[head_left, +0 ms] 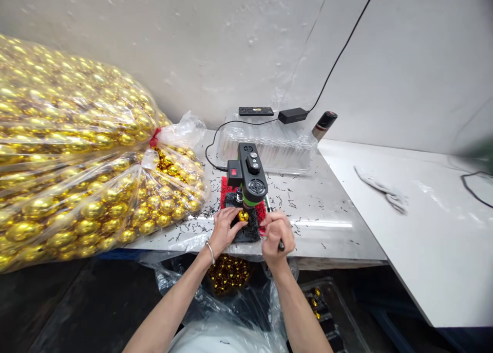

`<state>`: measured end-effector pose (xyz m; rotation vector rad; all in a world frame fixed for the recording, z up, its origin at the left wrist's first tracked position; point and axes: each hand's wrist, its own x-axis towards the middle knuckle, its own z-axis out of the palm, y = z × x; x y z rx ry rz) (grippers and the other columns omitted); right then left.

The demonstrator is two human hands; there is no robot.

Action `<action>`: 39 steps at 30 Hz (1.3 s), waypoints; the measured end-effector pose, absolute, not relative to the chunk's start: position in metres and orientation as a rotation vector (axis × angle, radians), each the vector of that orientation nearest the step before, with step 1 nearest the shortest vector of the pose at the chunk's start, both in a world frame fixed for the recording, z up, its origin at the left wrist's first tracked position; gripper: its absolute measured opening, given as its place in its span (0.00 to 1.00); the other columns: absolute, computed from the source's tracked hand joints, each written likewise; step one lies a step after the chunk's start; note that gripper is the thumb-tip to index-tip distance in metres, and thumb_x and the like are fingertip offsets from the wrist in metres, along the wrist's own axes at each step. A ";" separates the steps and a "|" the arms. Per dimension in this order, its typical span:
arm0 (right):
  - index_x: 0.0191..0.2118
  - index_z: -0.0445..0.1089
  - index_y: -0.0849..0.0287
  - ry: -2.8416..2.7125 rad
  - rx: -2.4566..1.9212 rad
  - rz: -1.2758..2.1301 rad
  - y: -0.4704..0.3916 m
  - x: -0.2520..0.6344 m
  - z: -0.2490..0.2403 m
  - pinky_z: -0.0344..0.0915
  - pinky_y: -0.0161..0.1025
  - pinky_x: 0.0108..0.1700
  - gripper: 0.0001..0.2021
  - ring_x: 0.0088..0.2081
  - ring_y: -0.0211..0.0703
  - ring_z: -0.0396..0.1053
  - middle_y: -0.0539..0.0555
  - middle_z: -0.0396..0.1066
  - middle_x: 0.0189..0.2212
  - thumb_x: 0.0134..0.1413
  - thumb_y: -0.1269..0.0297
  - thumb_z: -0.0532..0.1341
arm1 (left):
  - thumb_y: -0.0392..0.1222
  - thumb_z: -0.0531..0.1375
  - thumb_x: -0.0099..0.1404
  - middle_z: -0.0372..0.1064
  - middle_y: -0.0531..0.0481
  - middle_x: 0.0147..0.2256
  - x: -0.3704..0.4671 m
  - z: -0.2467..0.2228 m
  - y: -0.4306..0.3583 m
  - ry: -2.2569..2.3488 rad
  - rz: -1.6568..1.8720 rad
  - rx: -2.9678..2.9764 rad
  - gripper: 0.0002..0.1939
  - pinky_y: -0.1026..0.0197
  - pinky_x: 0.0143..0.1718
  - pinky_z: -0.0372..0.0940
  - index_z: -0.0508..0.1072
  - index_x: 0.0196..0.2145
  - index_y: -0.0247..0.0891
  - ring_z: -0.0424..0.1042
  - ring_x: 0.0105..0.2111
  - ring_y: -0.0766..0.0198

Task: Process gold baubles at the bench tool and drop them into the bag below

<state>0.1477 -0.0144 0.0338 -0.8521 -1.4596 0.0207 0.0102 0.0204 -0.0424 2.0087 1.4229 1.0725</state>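
Under the head of a black machine with a red switch sits a shiny gold ball. My left hand, with a bracelet at the wrist, pinches this ball from the left side. My right hand is closed around a dark-tipped handle to the right of the machine. A black base on a red mat lies beneath the machine.
Big clear bags of gold balls fill the left. Behind the machine stand a clear plastic box, a power adapter and a can. An open bag of gold balls hangs below the table edge. A glove lies right.
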 end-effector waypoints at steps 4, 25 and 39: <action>0.23 0.58 0.58 -1.457 -0.961 0.150 -0.018 0.147 0.075 0.58 0.37 0.29 0.14 0.27 0.37 0.62 0.50 0.62 0.23 0.61 0.72 0.50 | 0.46 0.61 0.63 0.73 0.41 0.45 0.003 -0.033 -0.005 1.464 1.196 1.961 0.17 0.44 0.53 0.62 0.73 0.48 0.38 0.70 0.49 0.51; 0.21 0.57 0.58 -1.433 -0.882 0.096 -0.020 0.144 0.046 0.58 0.37 0.27 0.15 0.27 0.37 0.62 0.50 0.62 0.22 0.58 0.77 0.51 | 0.39 0.60 0.61 0.69 0.43 0.35 -0.105 0.022 0.112 2.030 0.935 2.106 0.05 0.45 0.48 0.62 0.70 0.28 0.36 0.67 0.43 0.48; 0.21 0.57 0.58 -1.458 -0.880 0.113 -0.021 0.145 0.044 0.58 0.35 0.27 0.15 0.27 0.36 0.62 0.49 0.61 0.23 0.58 0.77 0.50 | 0.38 0.63 0.54 0.67 0.37 0.42 -0.095 0.019 0.110 1.936 0.583 1.929 0.05 0.49 0.44 0.63 0.72 0.31 0.37 0.65 0.47 0.45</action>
